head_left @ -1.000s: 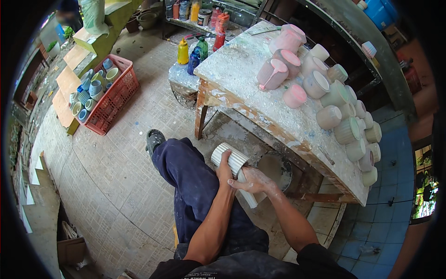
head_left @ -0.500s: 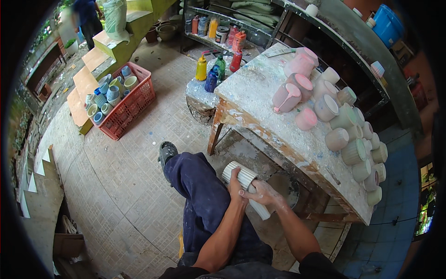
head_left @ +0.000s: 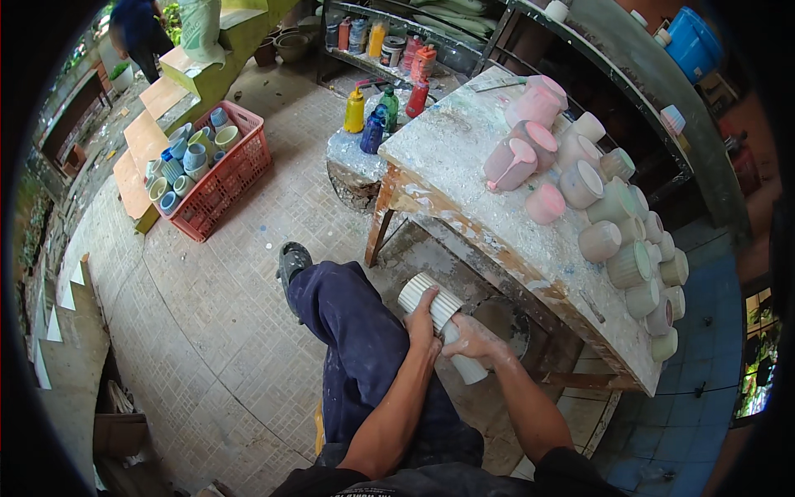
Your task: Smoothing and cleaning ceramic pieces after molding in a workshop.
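Above my lap, a white ribbed pottery cylinder (head_left: pixel 430 296) is tilted, its upper end away from me. My left hand (head_left: pixel 421 327) is closed on its near side, thumb along the ribs. My right hand (head_left: pixel 474 343) closes around a narrower pale section at the lower end, and white dust covers its fingers. A pale, smooth tube-like piece (head_left: pixel 469 369) sticks out below my right hand. Whether it joins the ribbed cylinder is hidden by my fingers.
To the right stands a paint-crusted table (head_left: pixel 464 132) with several pale cups and pink-coated pots (head_left: pixel 510 163). Paint bottles (head_left: pixel 373 130) stand on a stump beyond it. A red crate (head_left: pixel 224 186) of glazed cups sits left. Under the table is a round bucket (head_left: pixel 507 323).
The view has shifted slightly. The ribbed cylinder and both hands have turned a little, and my left thumb lies further up the ribs. Both hands keep their hold.
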Tool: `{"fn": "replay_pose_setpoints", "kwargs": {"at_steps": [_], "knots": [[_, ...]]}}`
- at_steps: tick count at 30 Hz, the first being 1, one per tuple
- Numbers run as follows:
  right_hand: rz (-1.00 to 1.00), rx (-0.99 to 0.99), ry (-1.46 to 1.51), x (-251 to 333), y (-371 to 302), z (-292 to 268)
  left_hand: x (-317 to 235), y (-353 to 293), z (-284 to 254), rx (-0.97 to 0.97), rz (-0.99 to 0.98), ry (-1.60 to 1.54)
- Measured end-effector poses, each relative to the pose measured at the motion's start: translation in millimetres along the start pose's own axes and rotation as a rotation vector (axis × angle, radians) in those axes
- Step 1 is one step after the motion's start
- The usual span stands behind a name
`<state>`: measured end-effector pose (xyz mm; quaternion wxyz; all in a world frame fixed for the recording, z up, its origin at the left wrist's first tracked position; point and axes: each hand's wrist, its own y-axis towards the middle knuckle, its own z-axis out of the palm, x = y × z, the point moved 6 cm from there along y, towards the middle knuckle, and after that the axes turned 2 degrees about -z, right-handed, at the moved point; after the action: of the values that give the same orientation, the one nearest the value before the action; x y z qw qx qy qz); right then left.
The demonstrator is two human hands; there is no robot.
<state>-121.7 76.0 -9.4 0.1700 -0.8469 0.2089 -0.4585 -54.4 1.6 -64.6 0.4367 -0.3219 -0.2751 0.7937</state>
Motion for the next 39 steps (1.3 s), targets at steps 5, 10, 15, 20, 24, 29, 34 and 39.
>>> {"fn": "replay_pose_setpoints", "kwargs": {"at_steps": [5, 10, 15, 20, 24, 29, 34, 39], "knots": [[0.06, 0.075, -0.475, 49.2, 8.6, 2.3, -6.9, 3.5, 7.0, 0.143, -0.108, -0.19], [-0.201, -0.096, -0.515, 62.4, 3.6, -1.8, -23.3, -12.8, 15.5, 0.157, -0.015, -0.277], [-0.125, -0.043, -0.429, 53.0, 4.0, -3.4, -18.4, -6.5, 9.9, 0.126, -0.037, -0.243], [-0.094, 0.016, -0.434, 62.0, 1.9, -9.8, -11.2, -7.5, 2.1, 0.104, -0.058, -0.177], [-0.233, -0.049, -0.168, 49.0, -6.0, -10.3, -6.4, -14.8, 2.9, 0.081, -0.067, -0.15], [-0.133, -0.029, -0.002, 43.4, -4.8, -5.1, -10.4, -11.5, -4.1, 0.053, -0.01, -0.065], [-0.076, -0.083, -0.24, 43.0, 0.4, -6.1, -20.9, -19.8, 11.9, 0.137, 0.007, -0.088], [-0.147, -0.074, 0.171, 30.1, 4.8, -12.2, -17.7, -13.7, 8.3, 0.106, 0.029, 0.037]]}}
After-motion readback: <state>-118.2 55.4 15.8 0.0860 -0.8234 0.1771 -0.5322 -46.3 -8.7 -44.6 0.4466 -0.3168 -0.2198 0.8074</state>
